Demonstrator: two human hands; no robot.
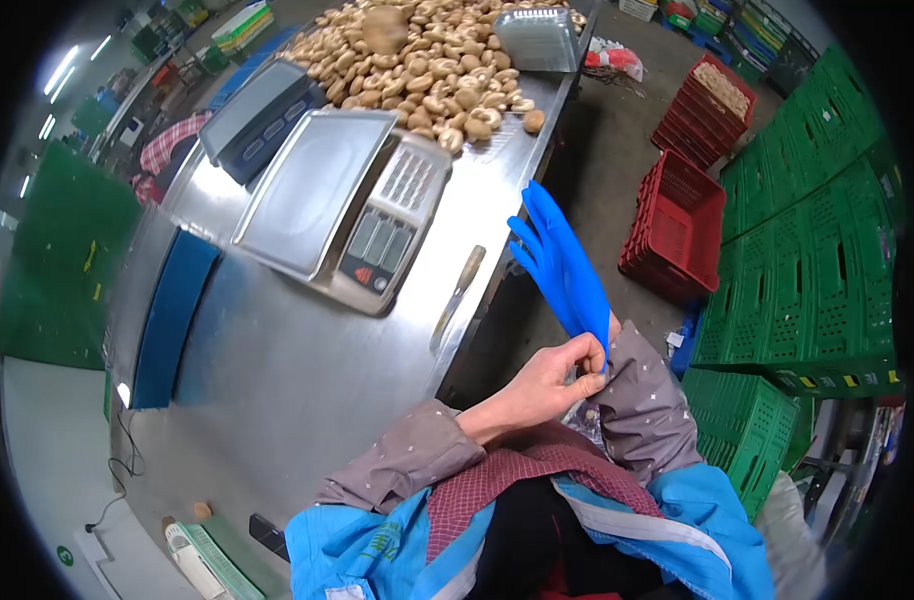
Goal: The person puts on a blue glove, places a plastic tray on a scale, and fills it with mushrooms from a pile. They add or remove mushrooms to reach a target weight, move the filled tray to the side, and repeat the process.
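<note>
Stacked green crates (817, 230) and red crates (677, 225) fill the floor to your right. A steel worktop (277, 370) runs ahead w/ a scale (327, 190), a knife-like tool (457, 295) near its edge & a mushroom heap (427, 60) at the far end. The blue glove (562, 270) is off the worktop, up in the air beside its edge, fingers pointing away from you, cuff down at your right sleeve (645, 400). Your left grip (549, 385) is bare, thumb & fingertips pressed together on the cuff rim. Your right grip is hidden by the glove, so can't tell how far in it sits or whether it's spread. Handling, as a judgement: thin, v. light, soft, stretchy, prob. clingy on skin & easy to tear w/ a nail. Best hold is the rolled cuff edge, the thickest part, pinched w/ flat pads, not nails. Avoid tugging the glove's thin fingers.
</note>
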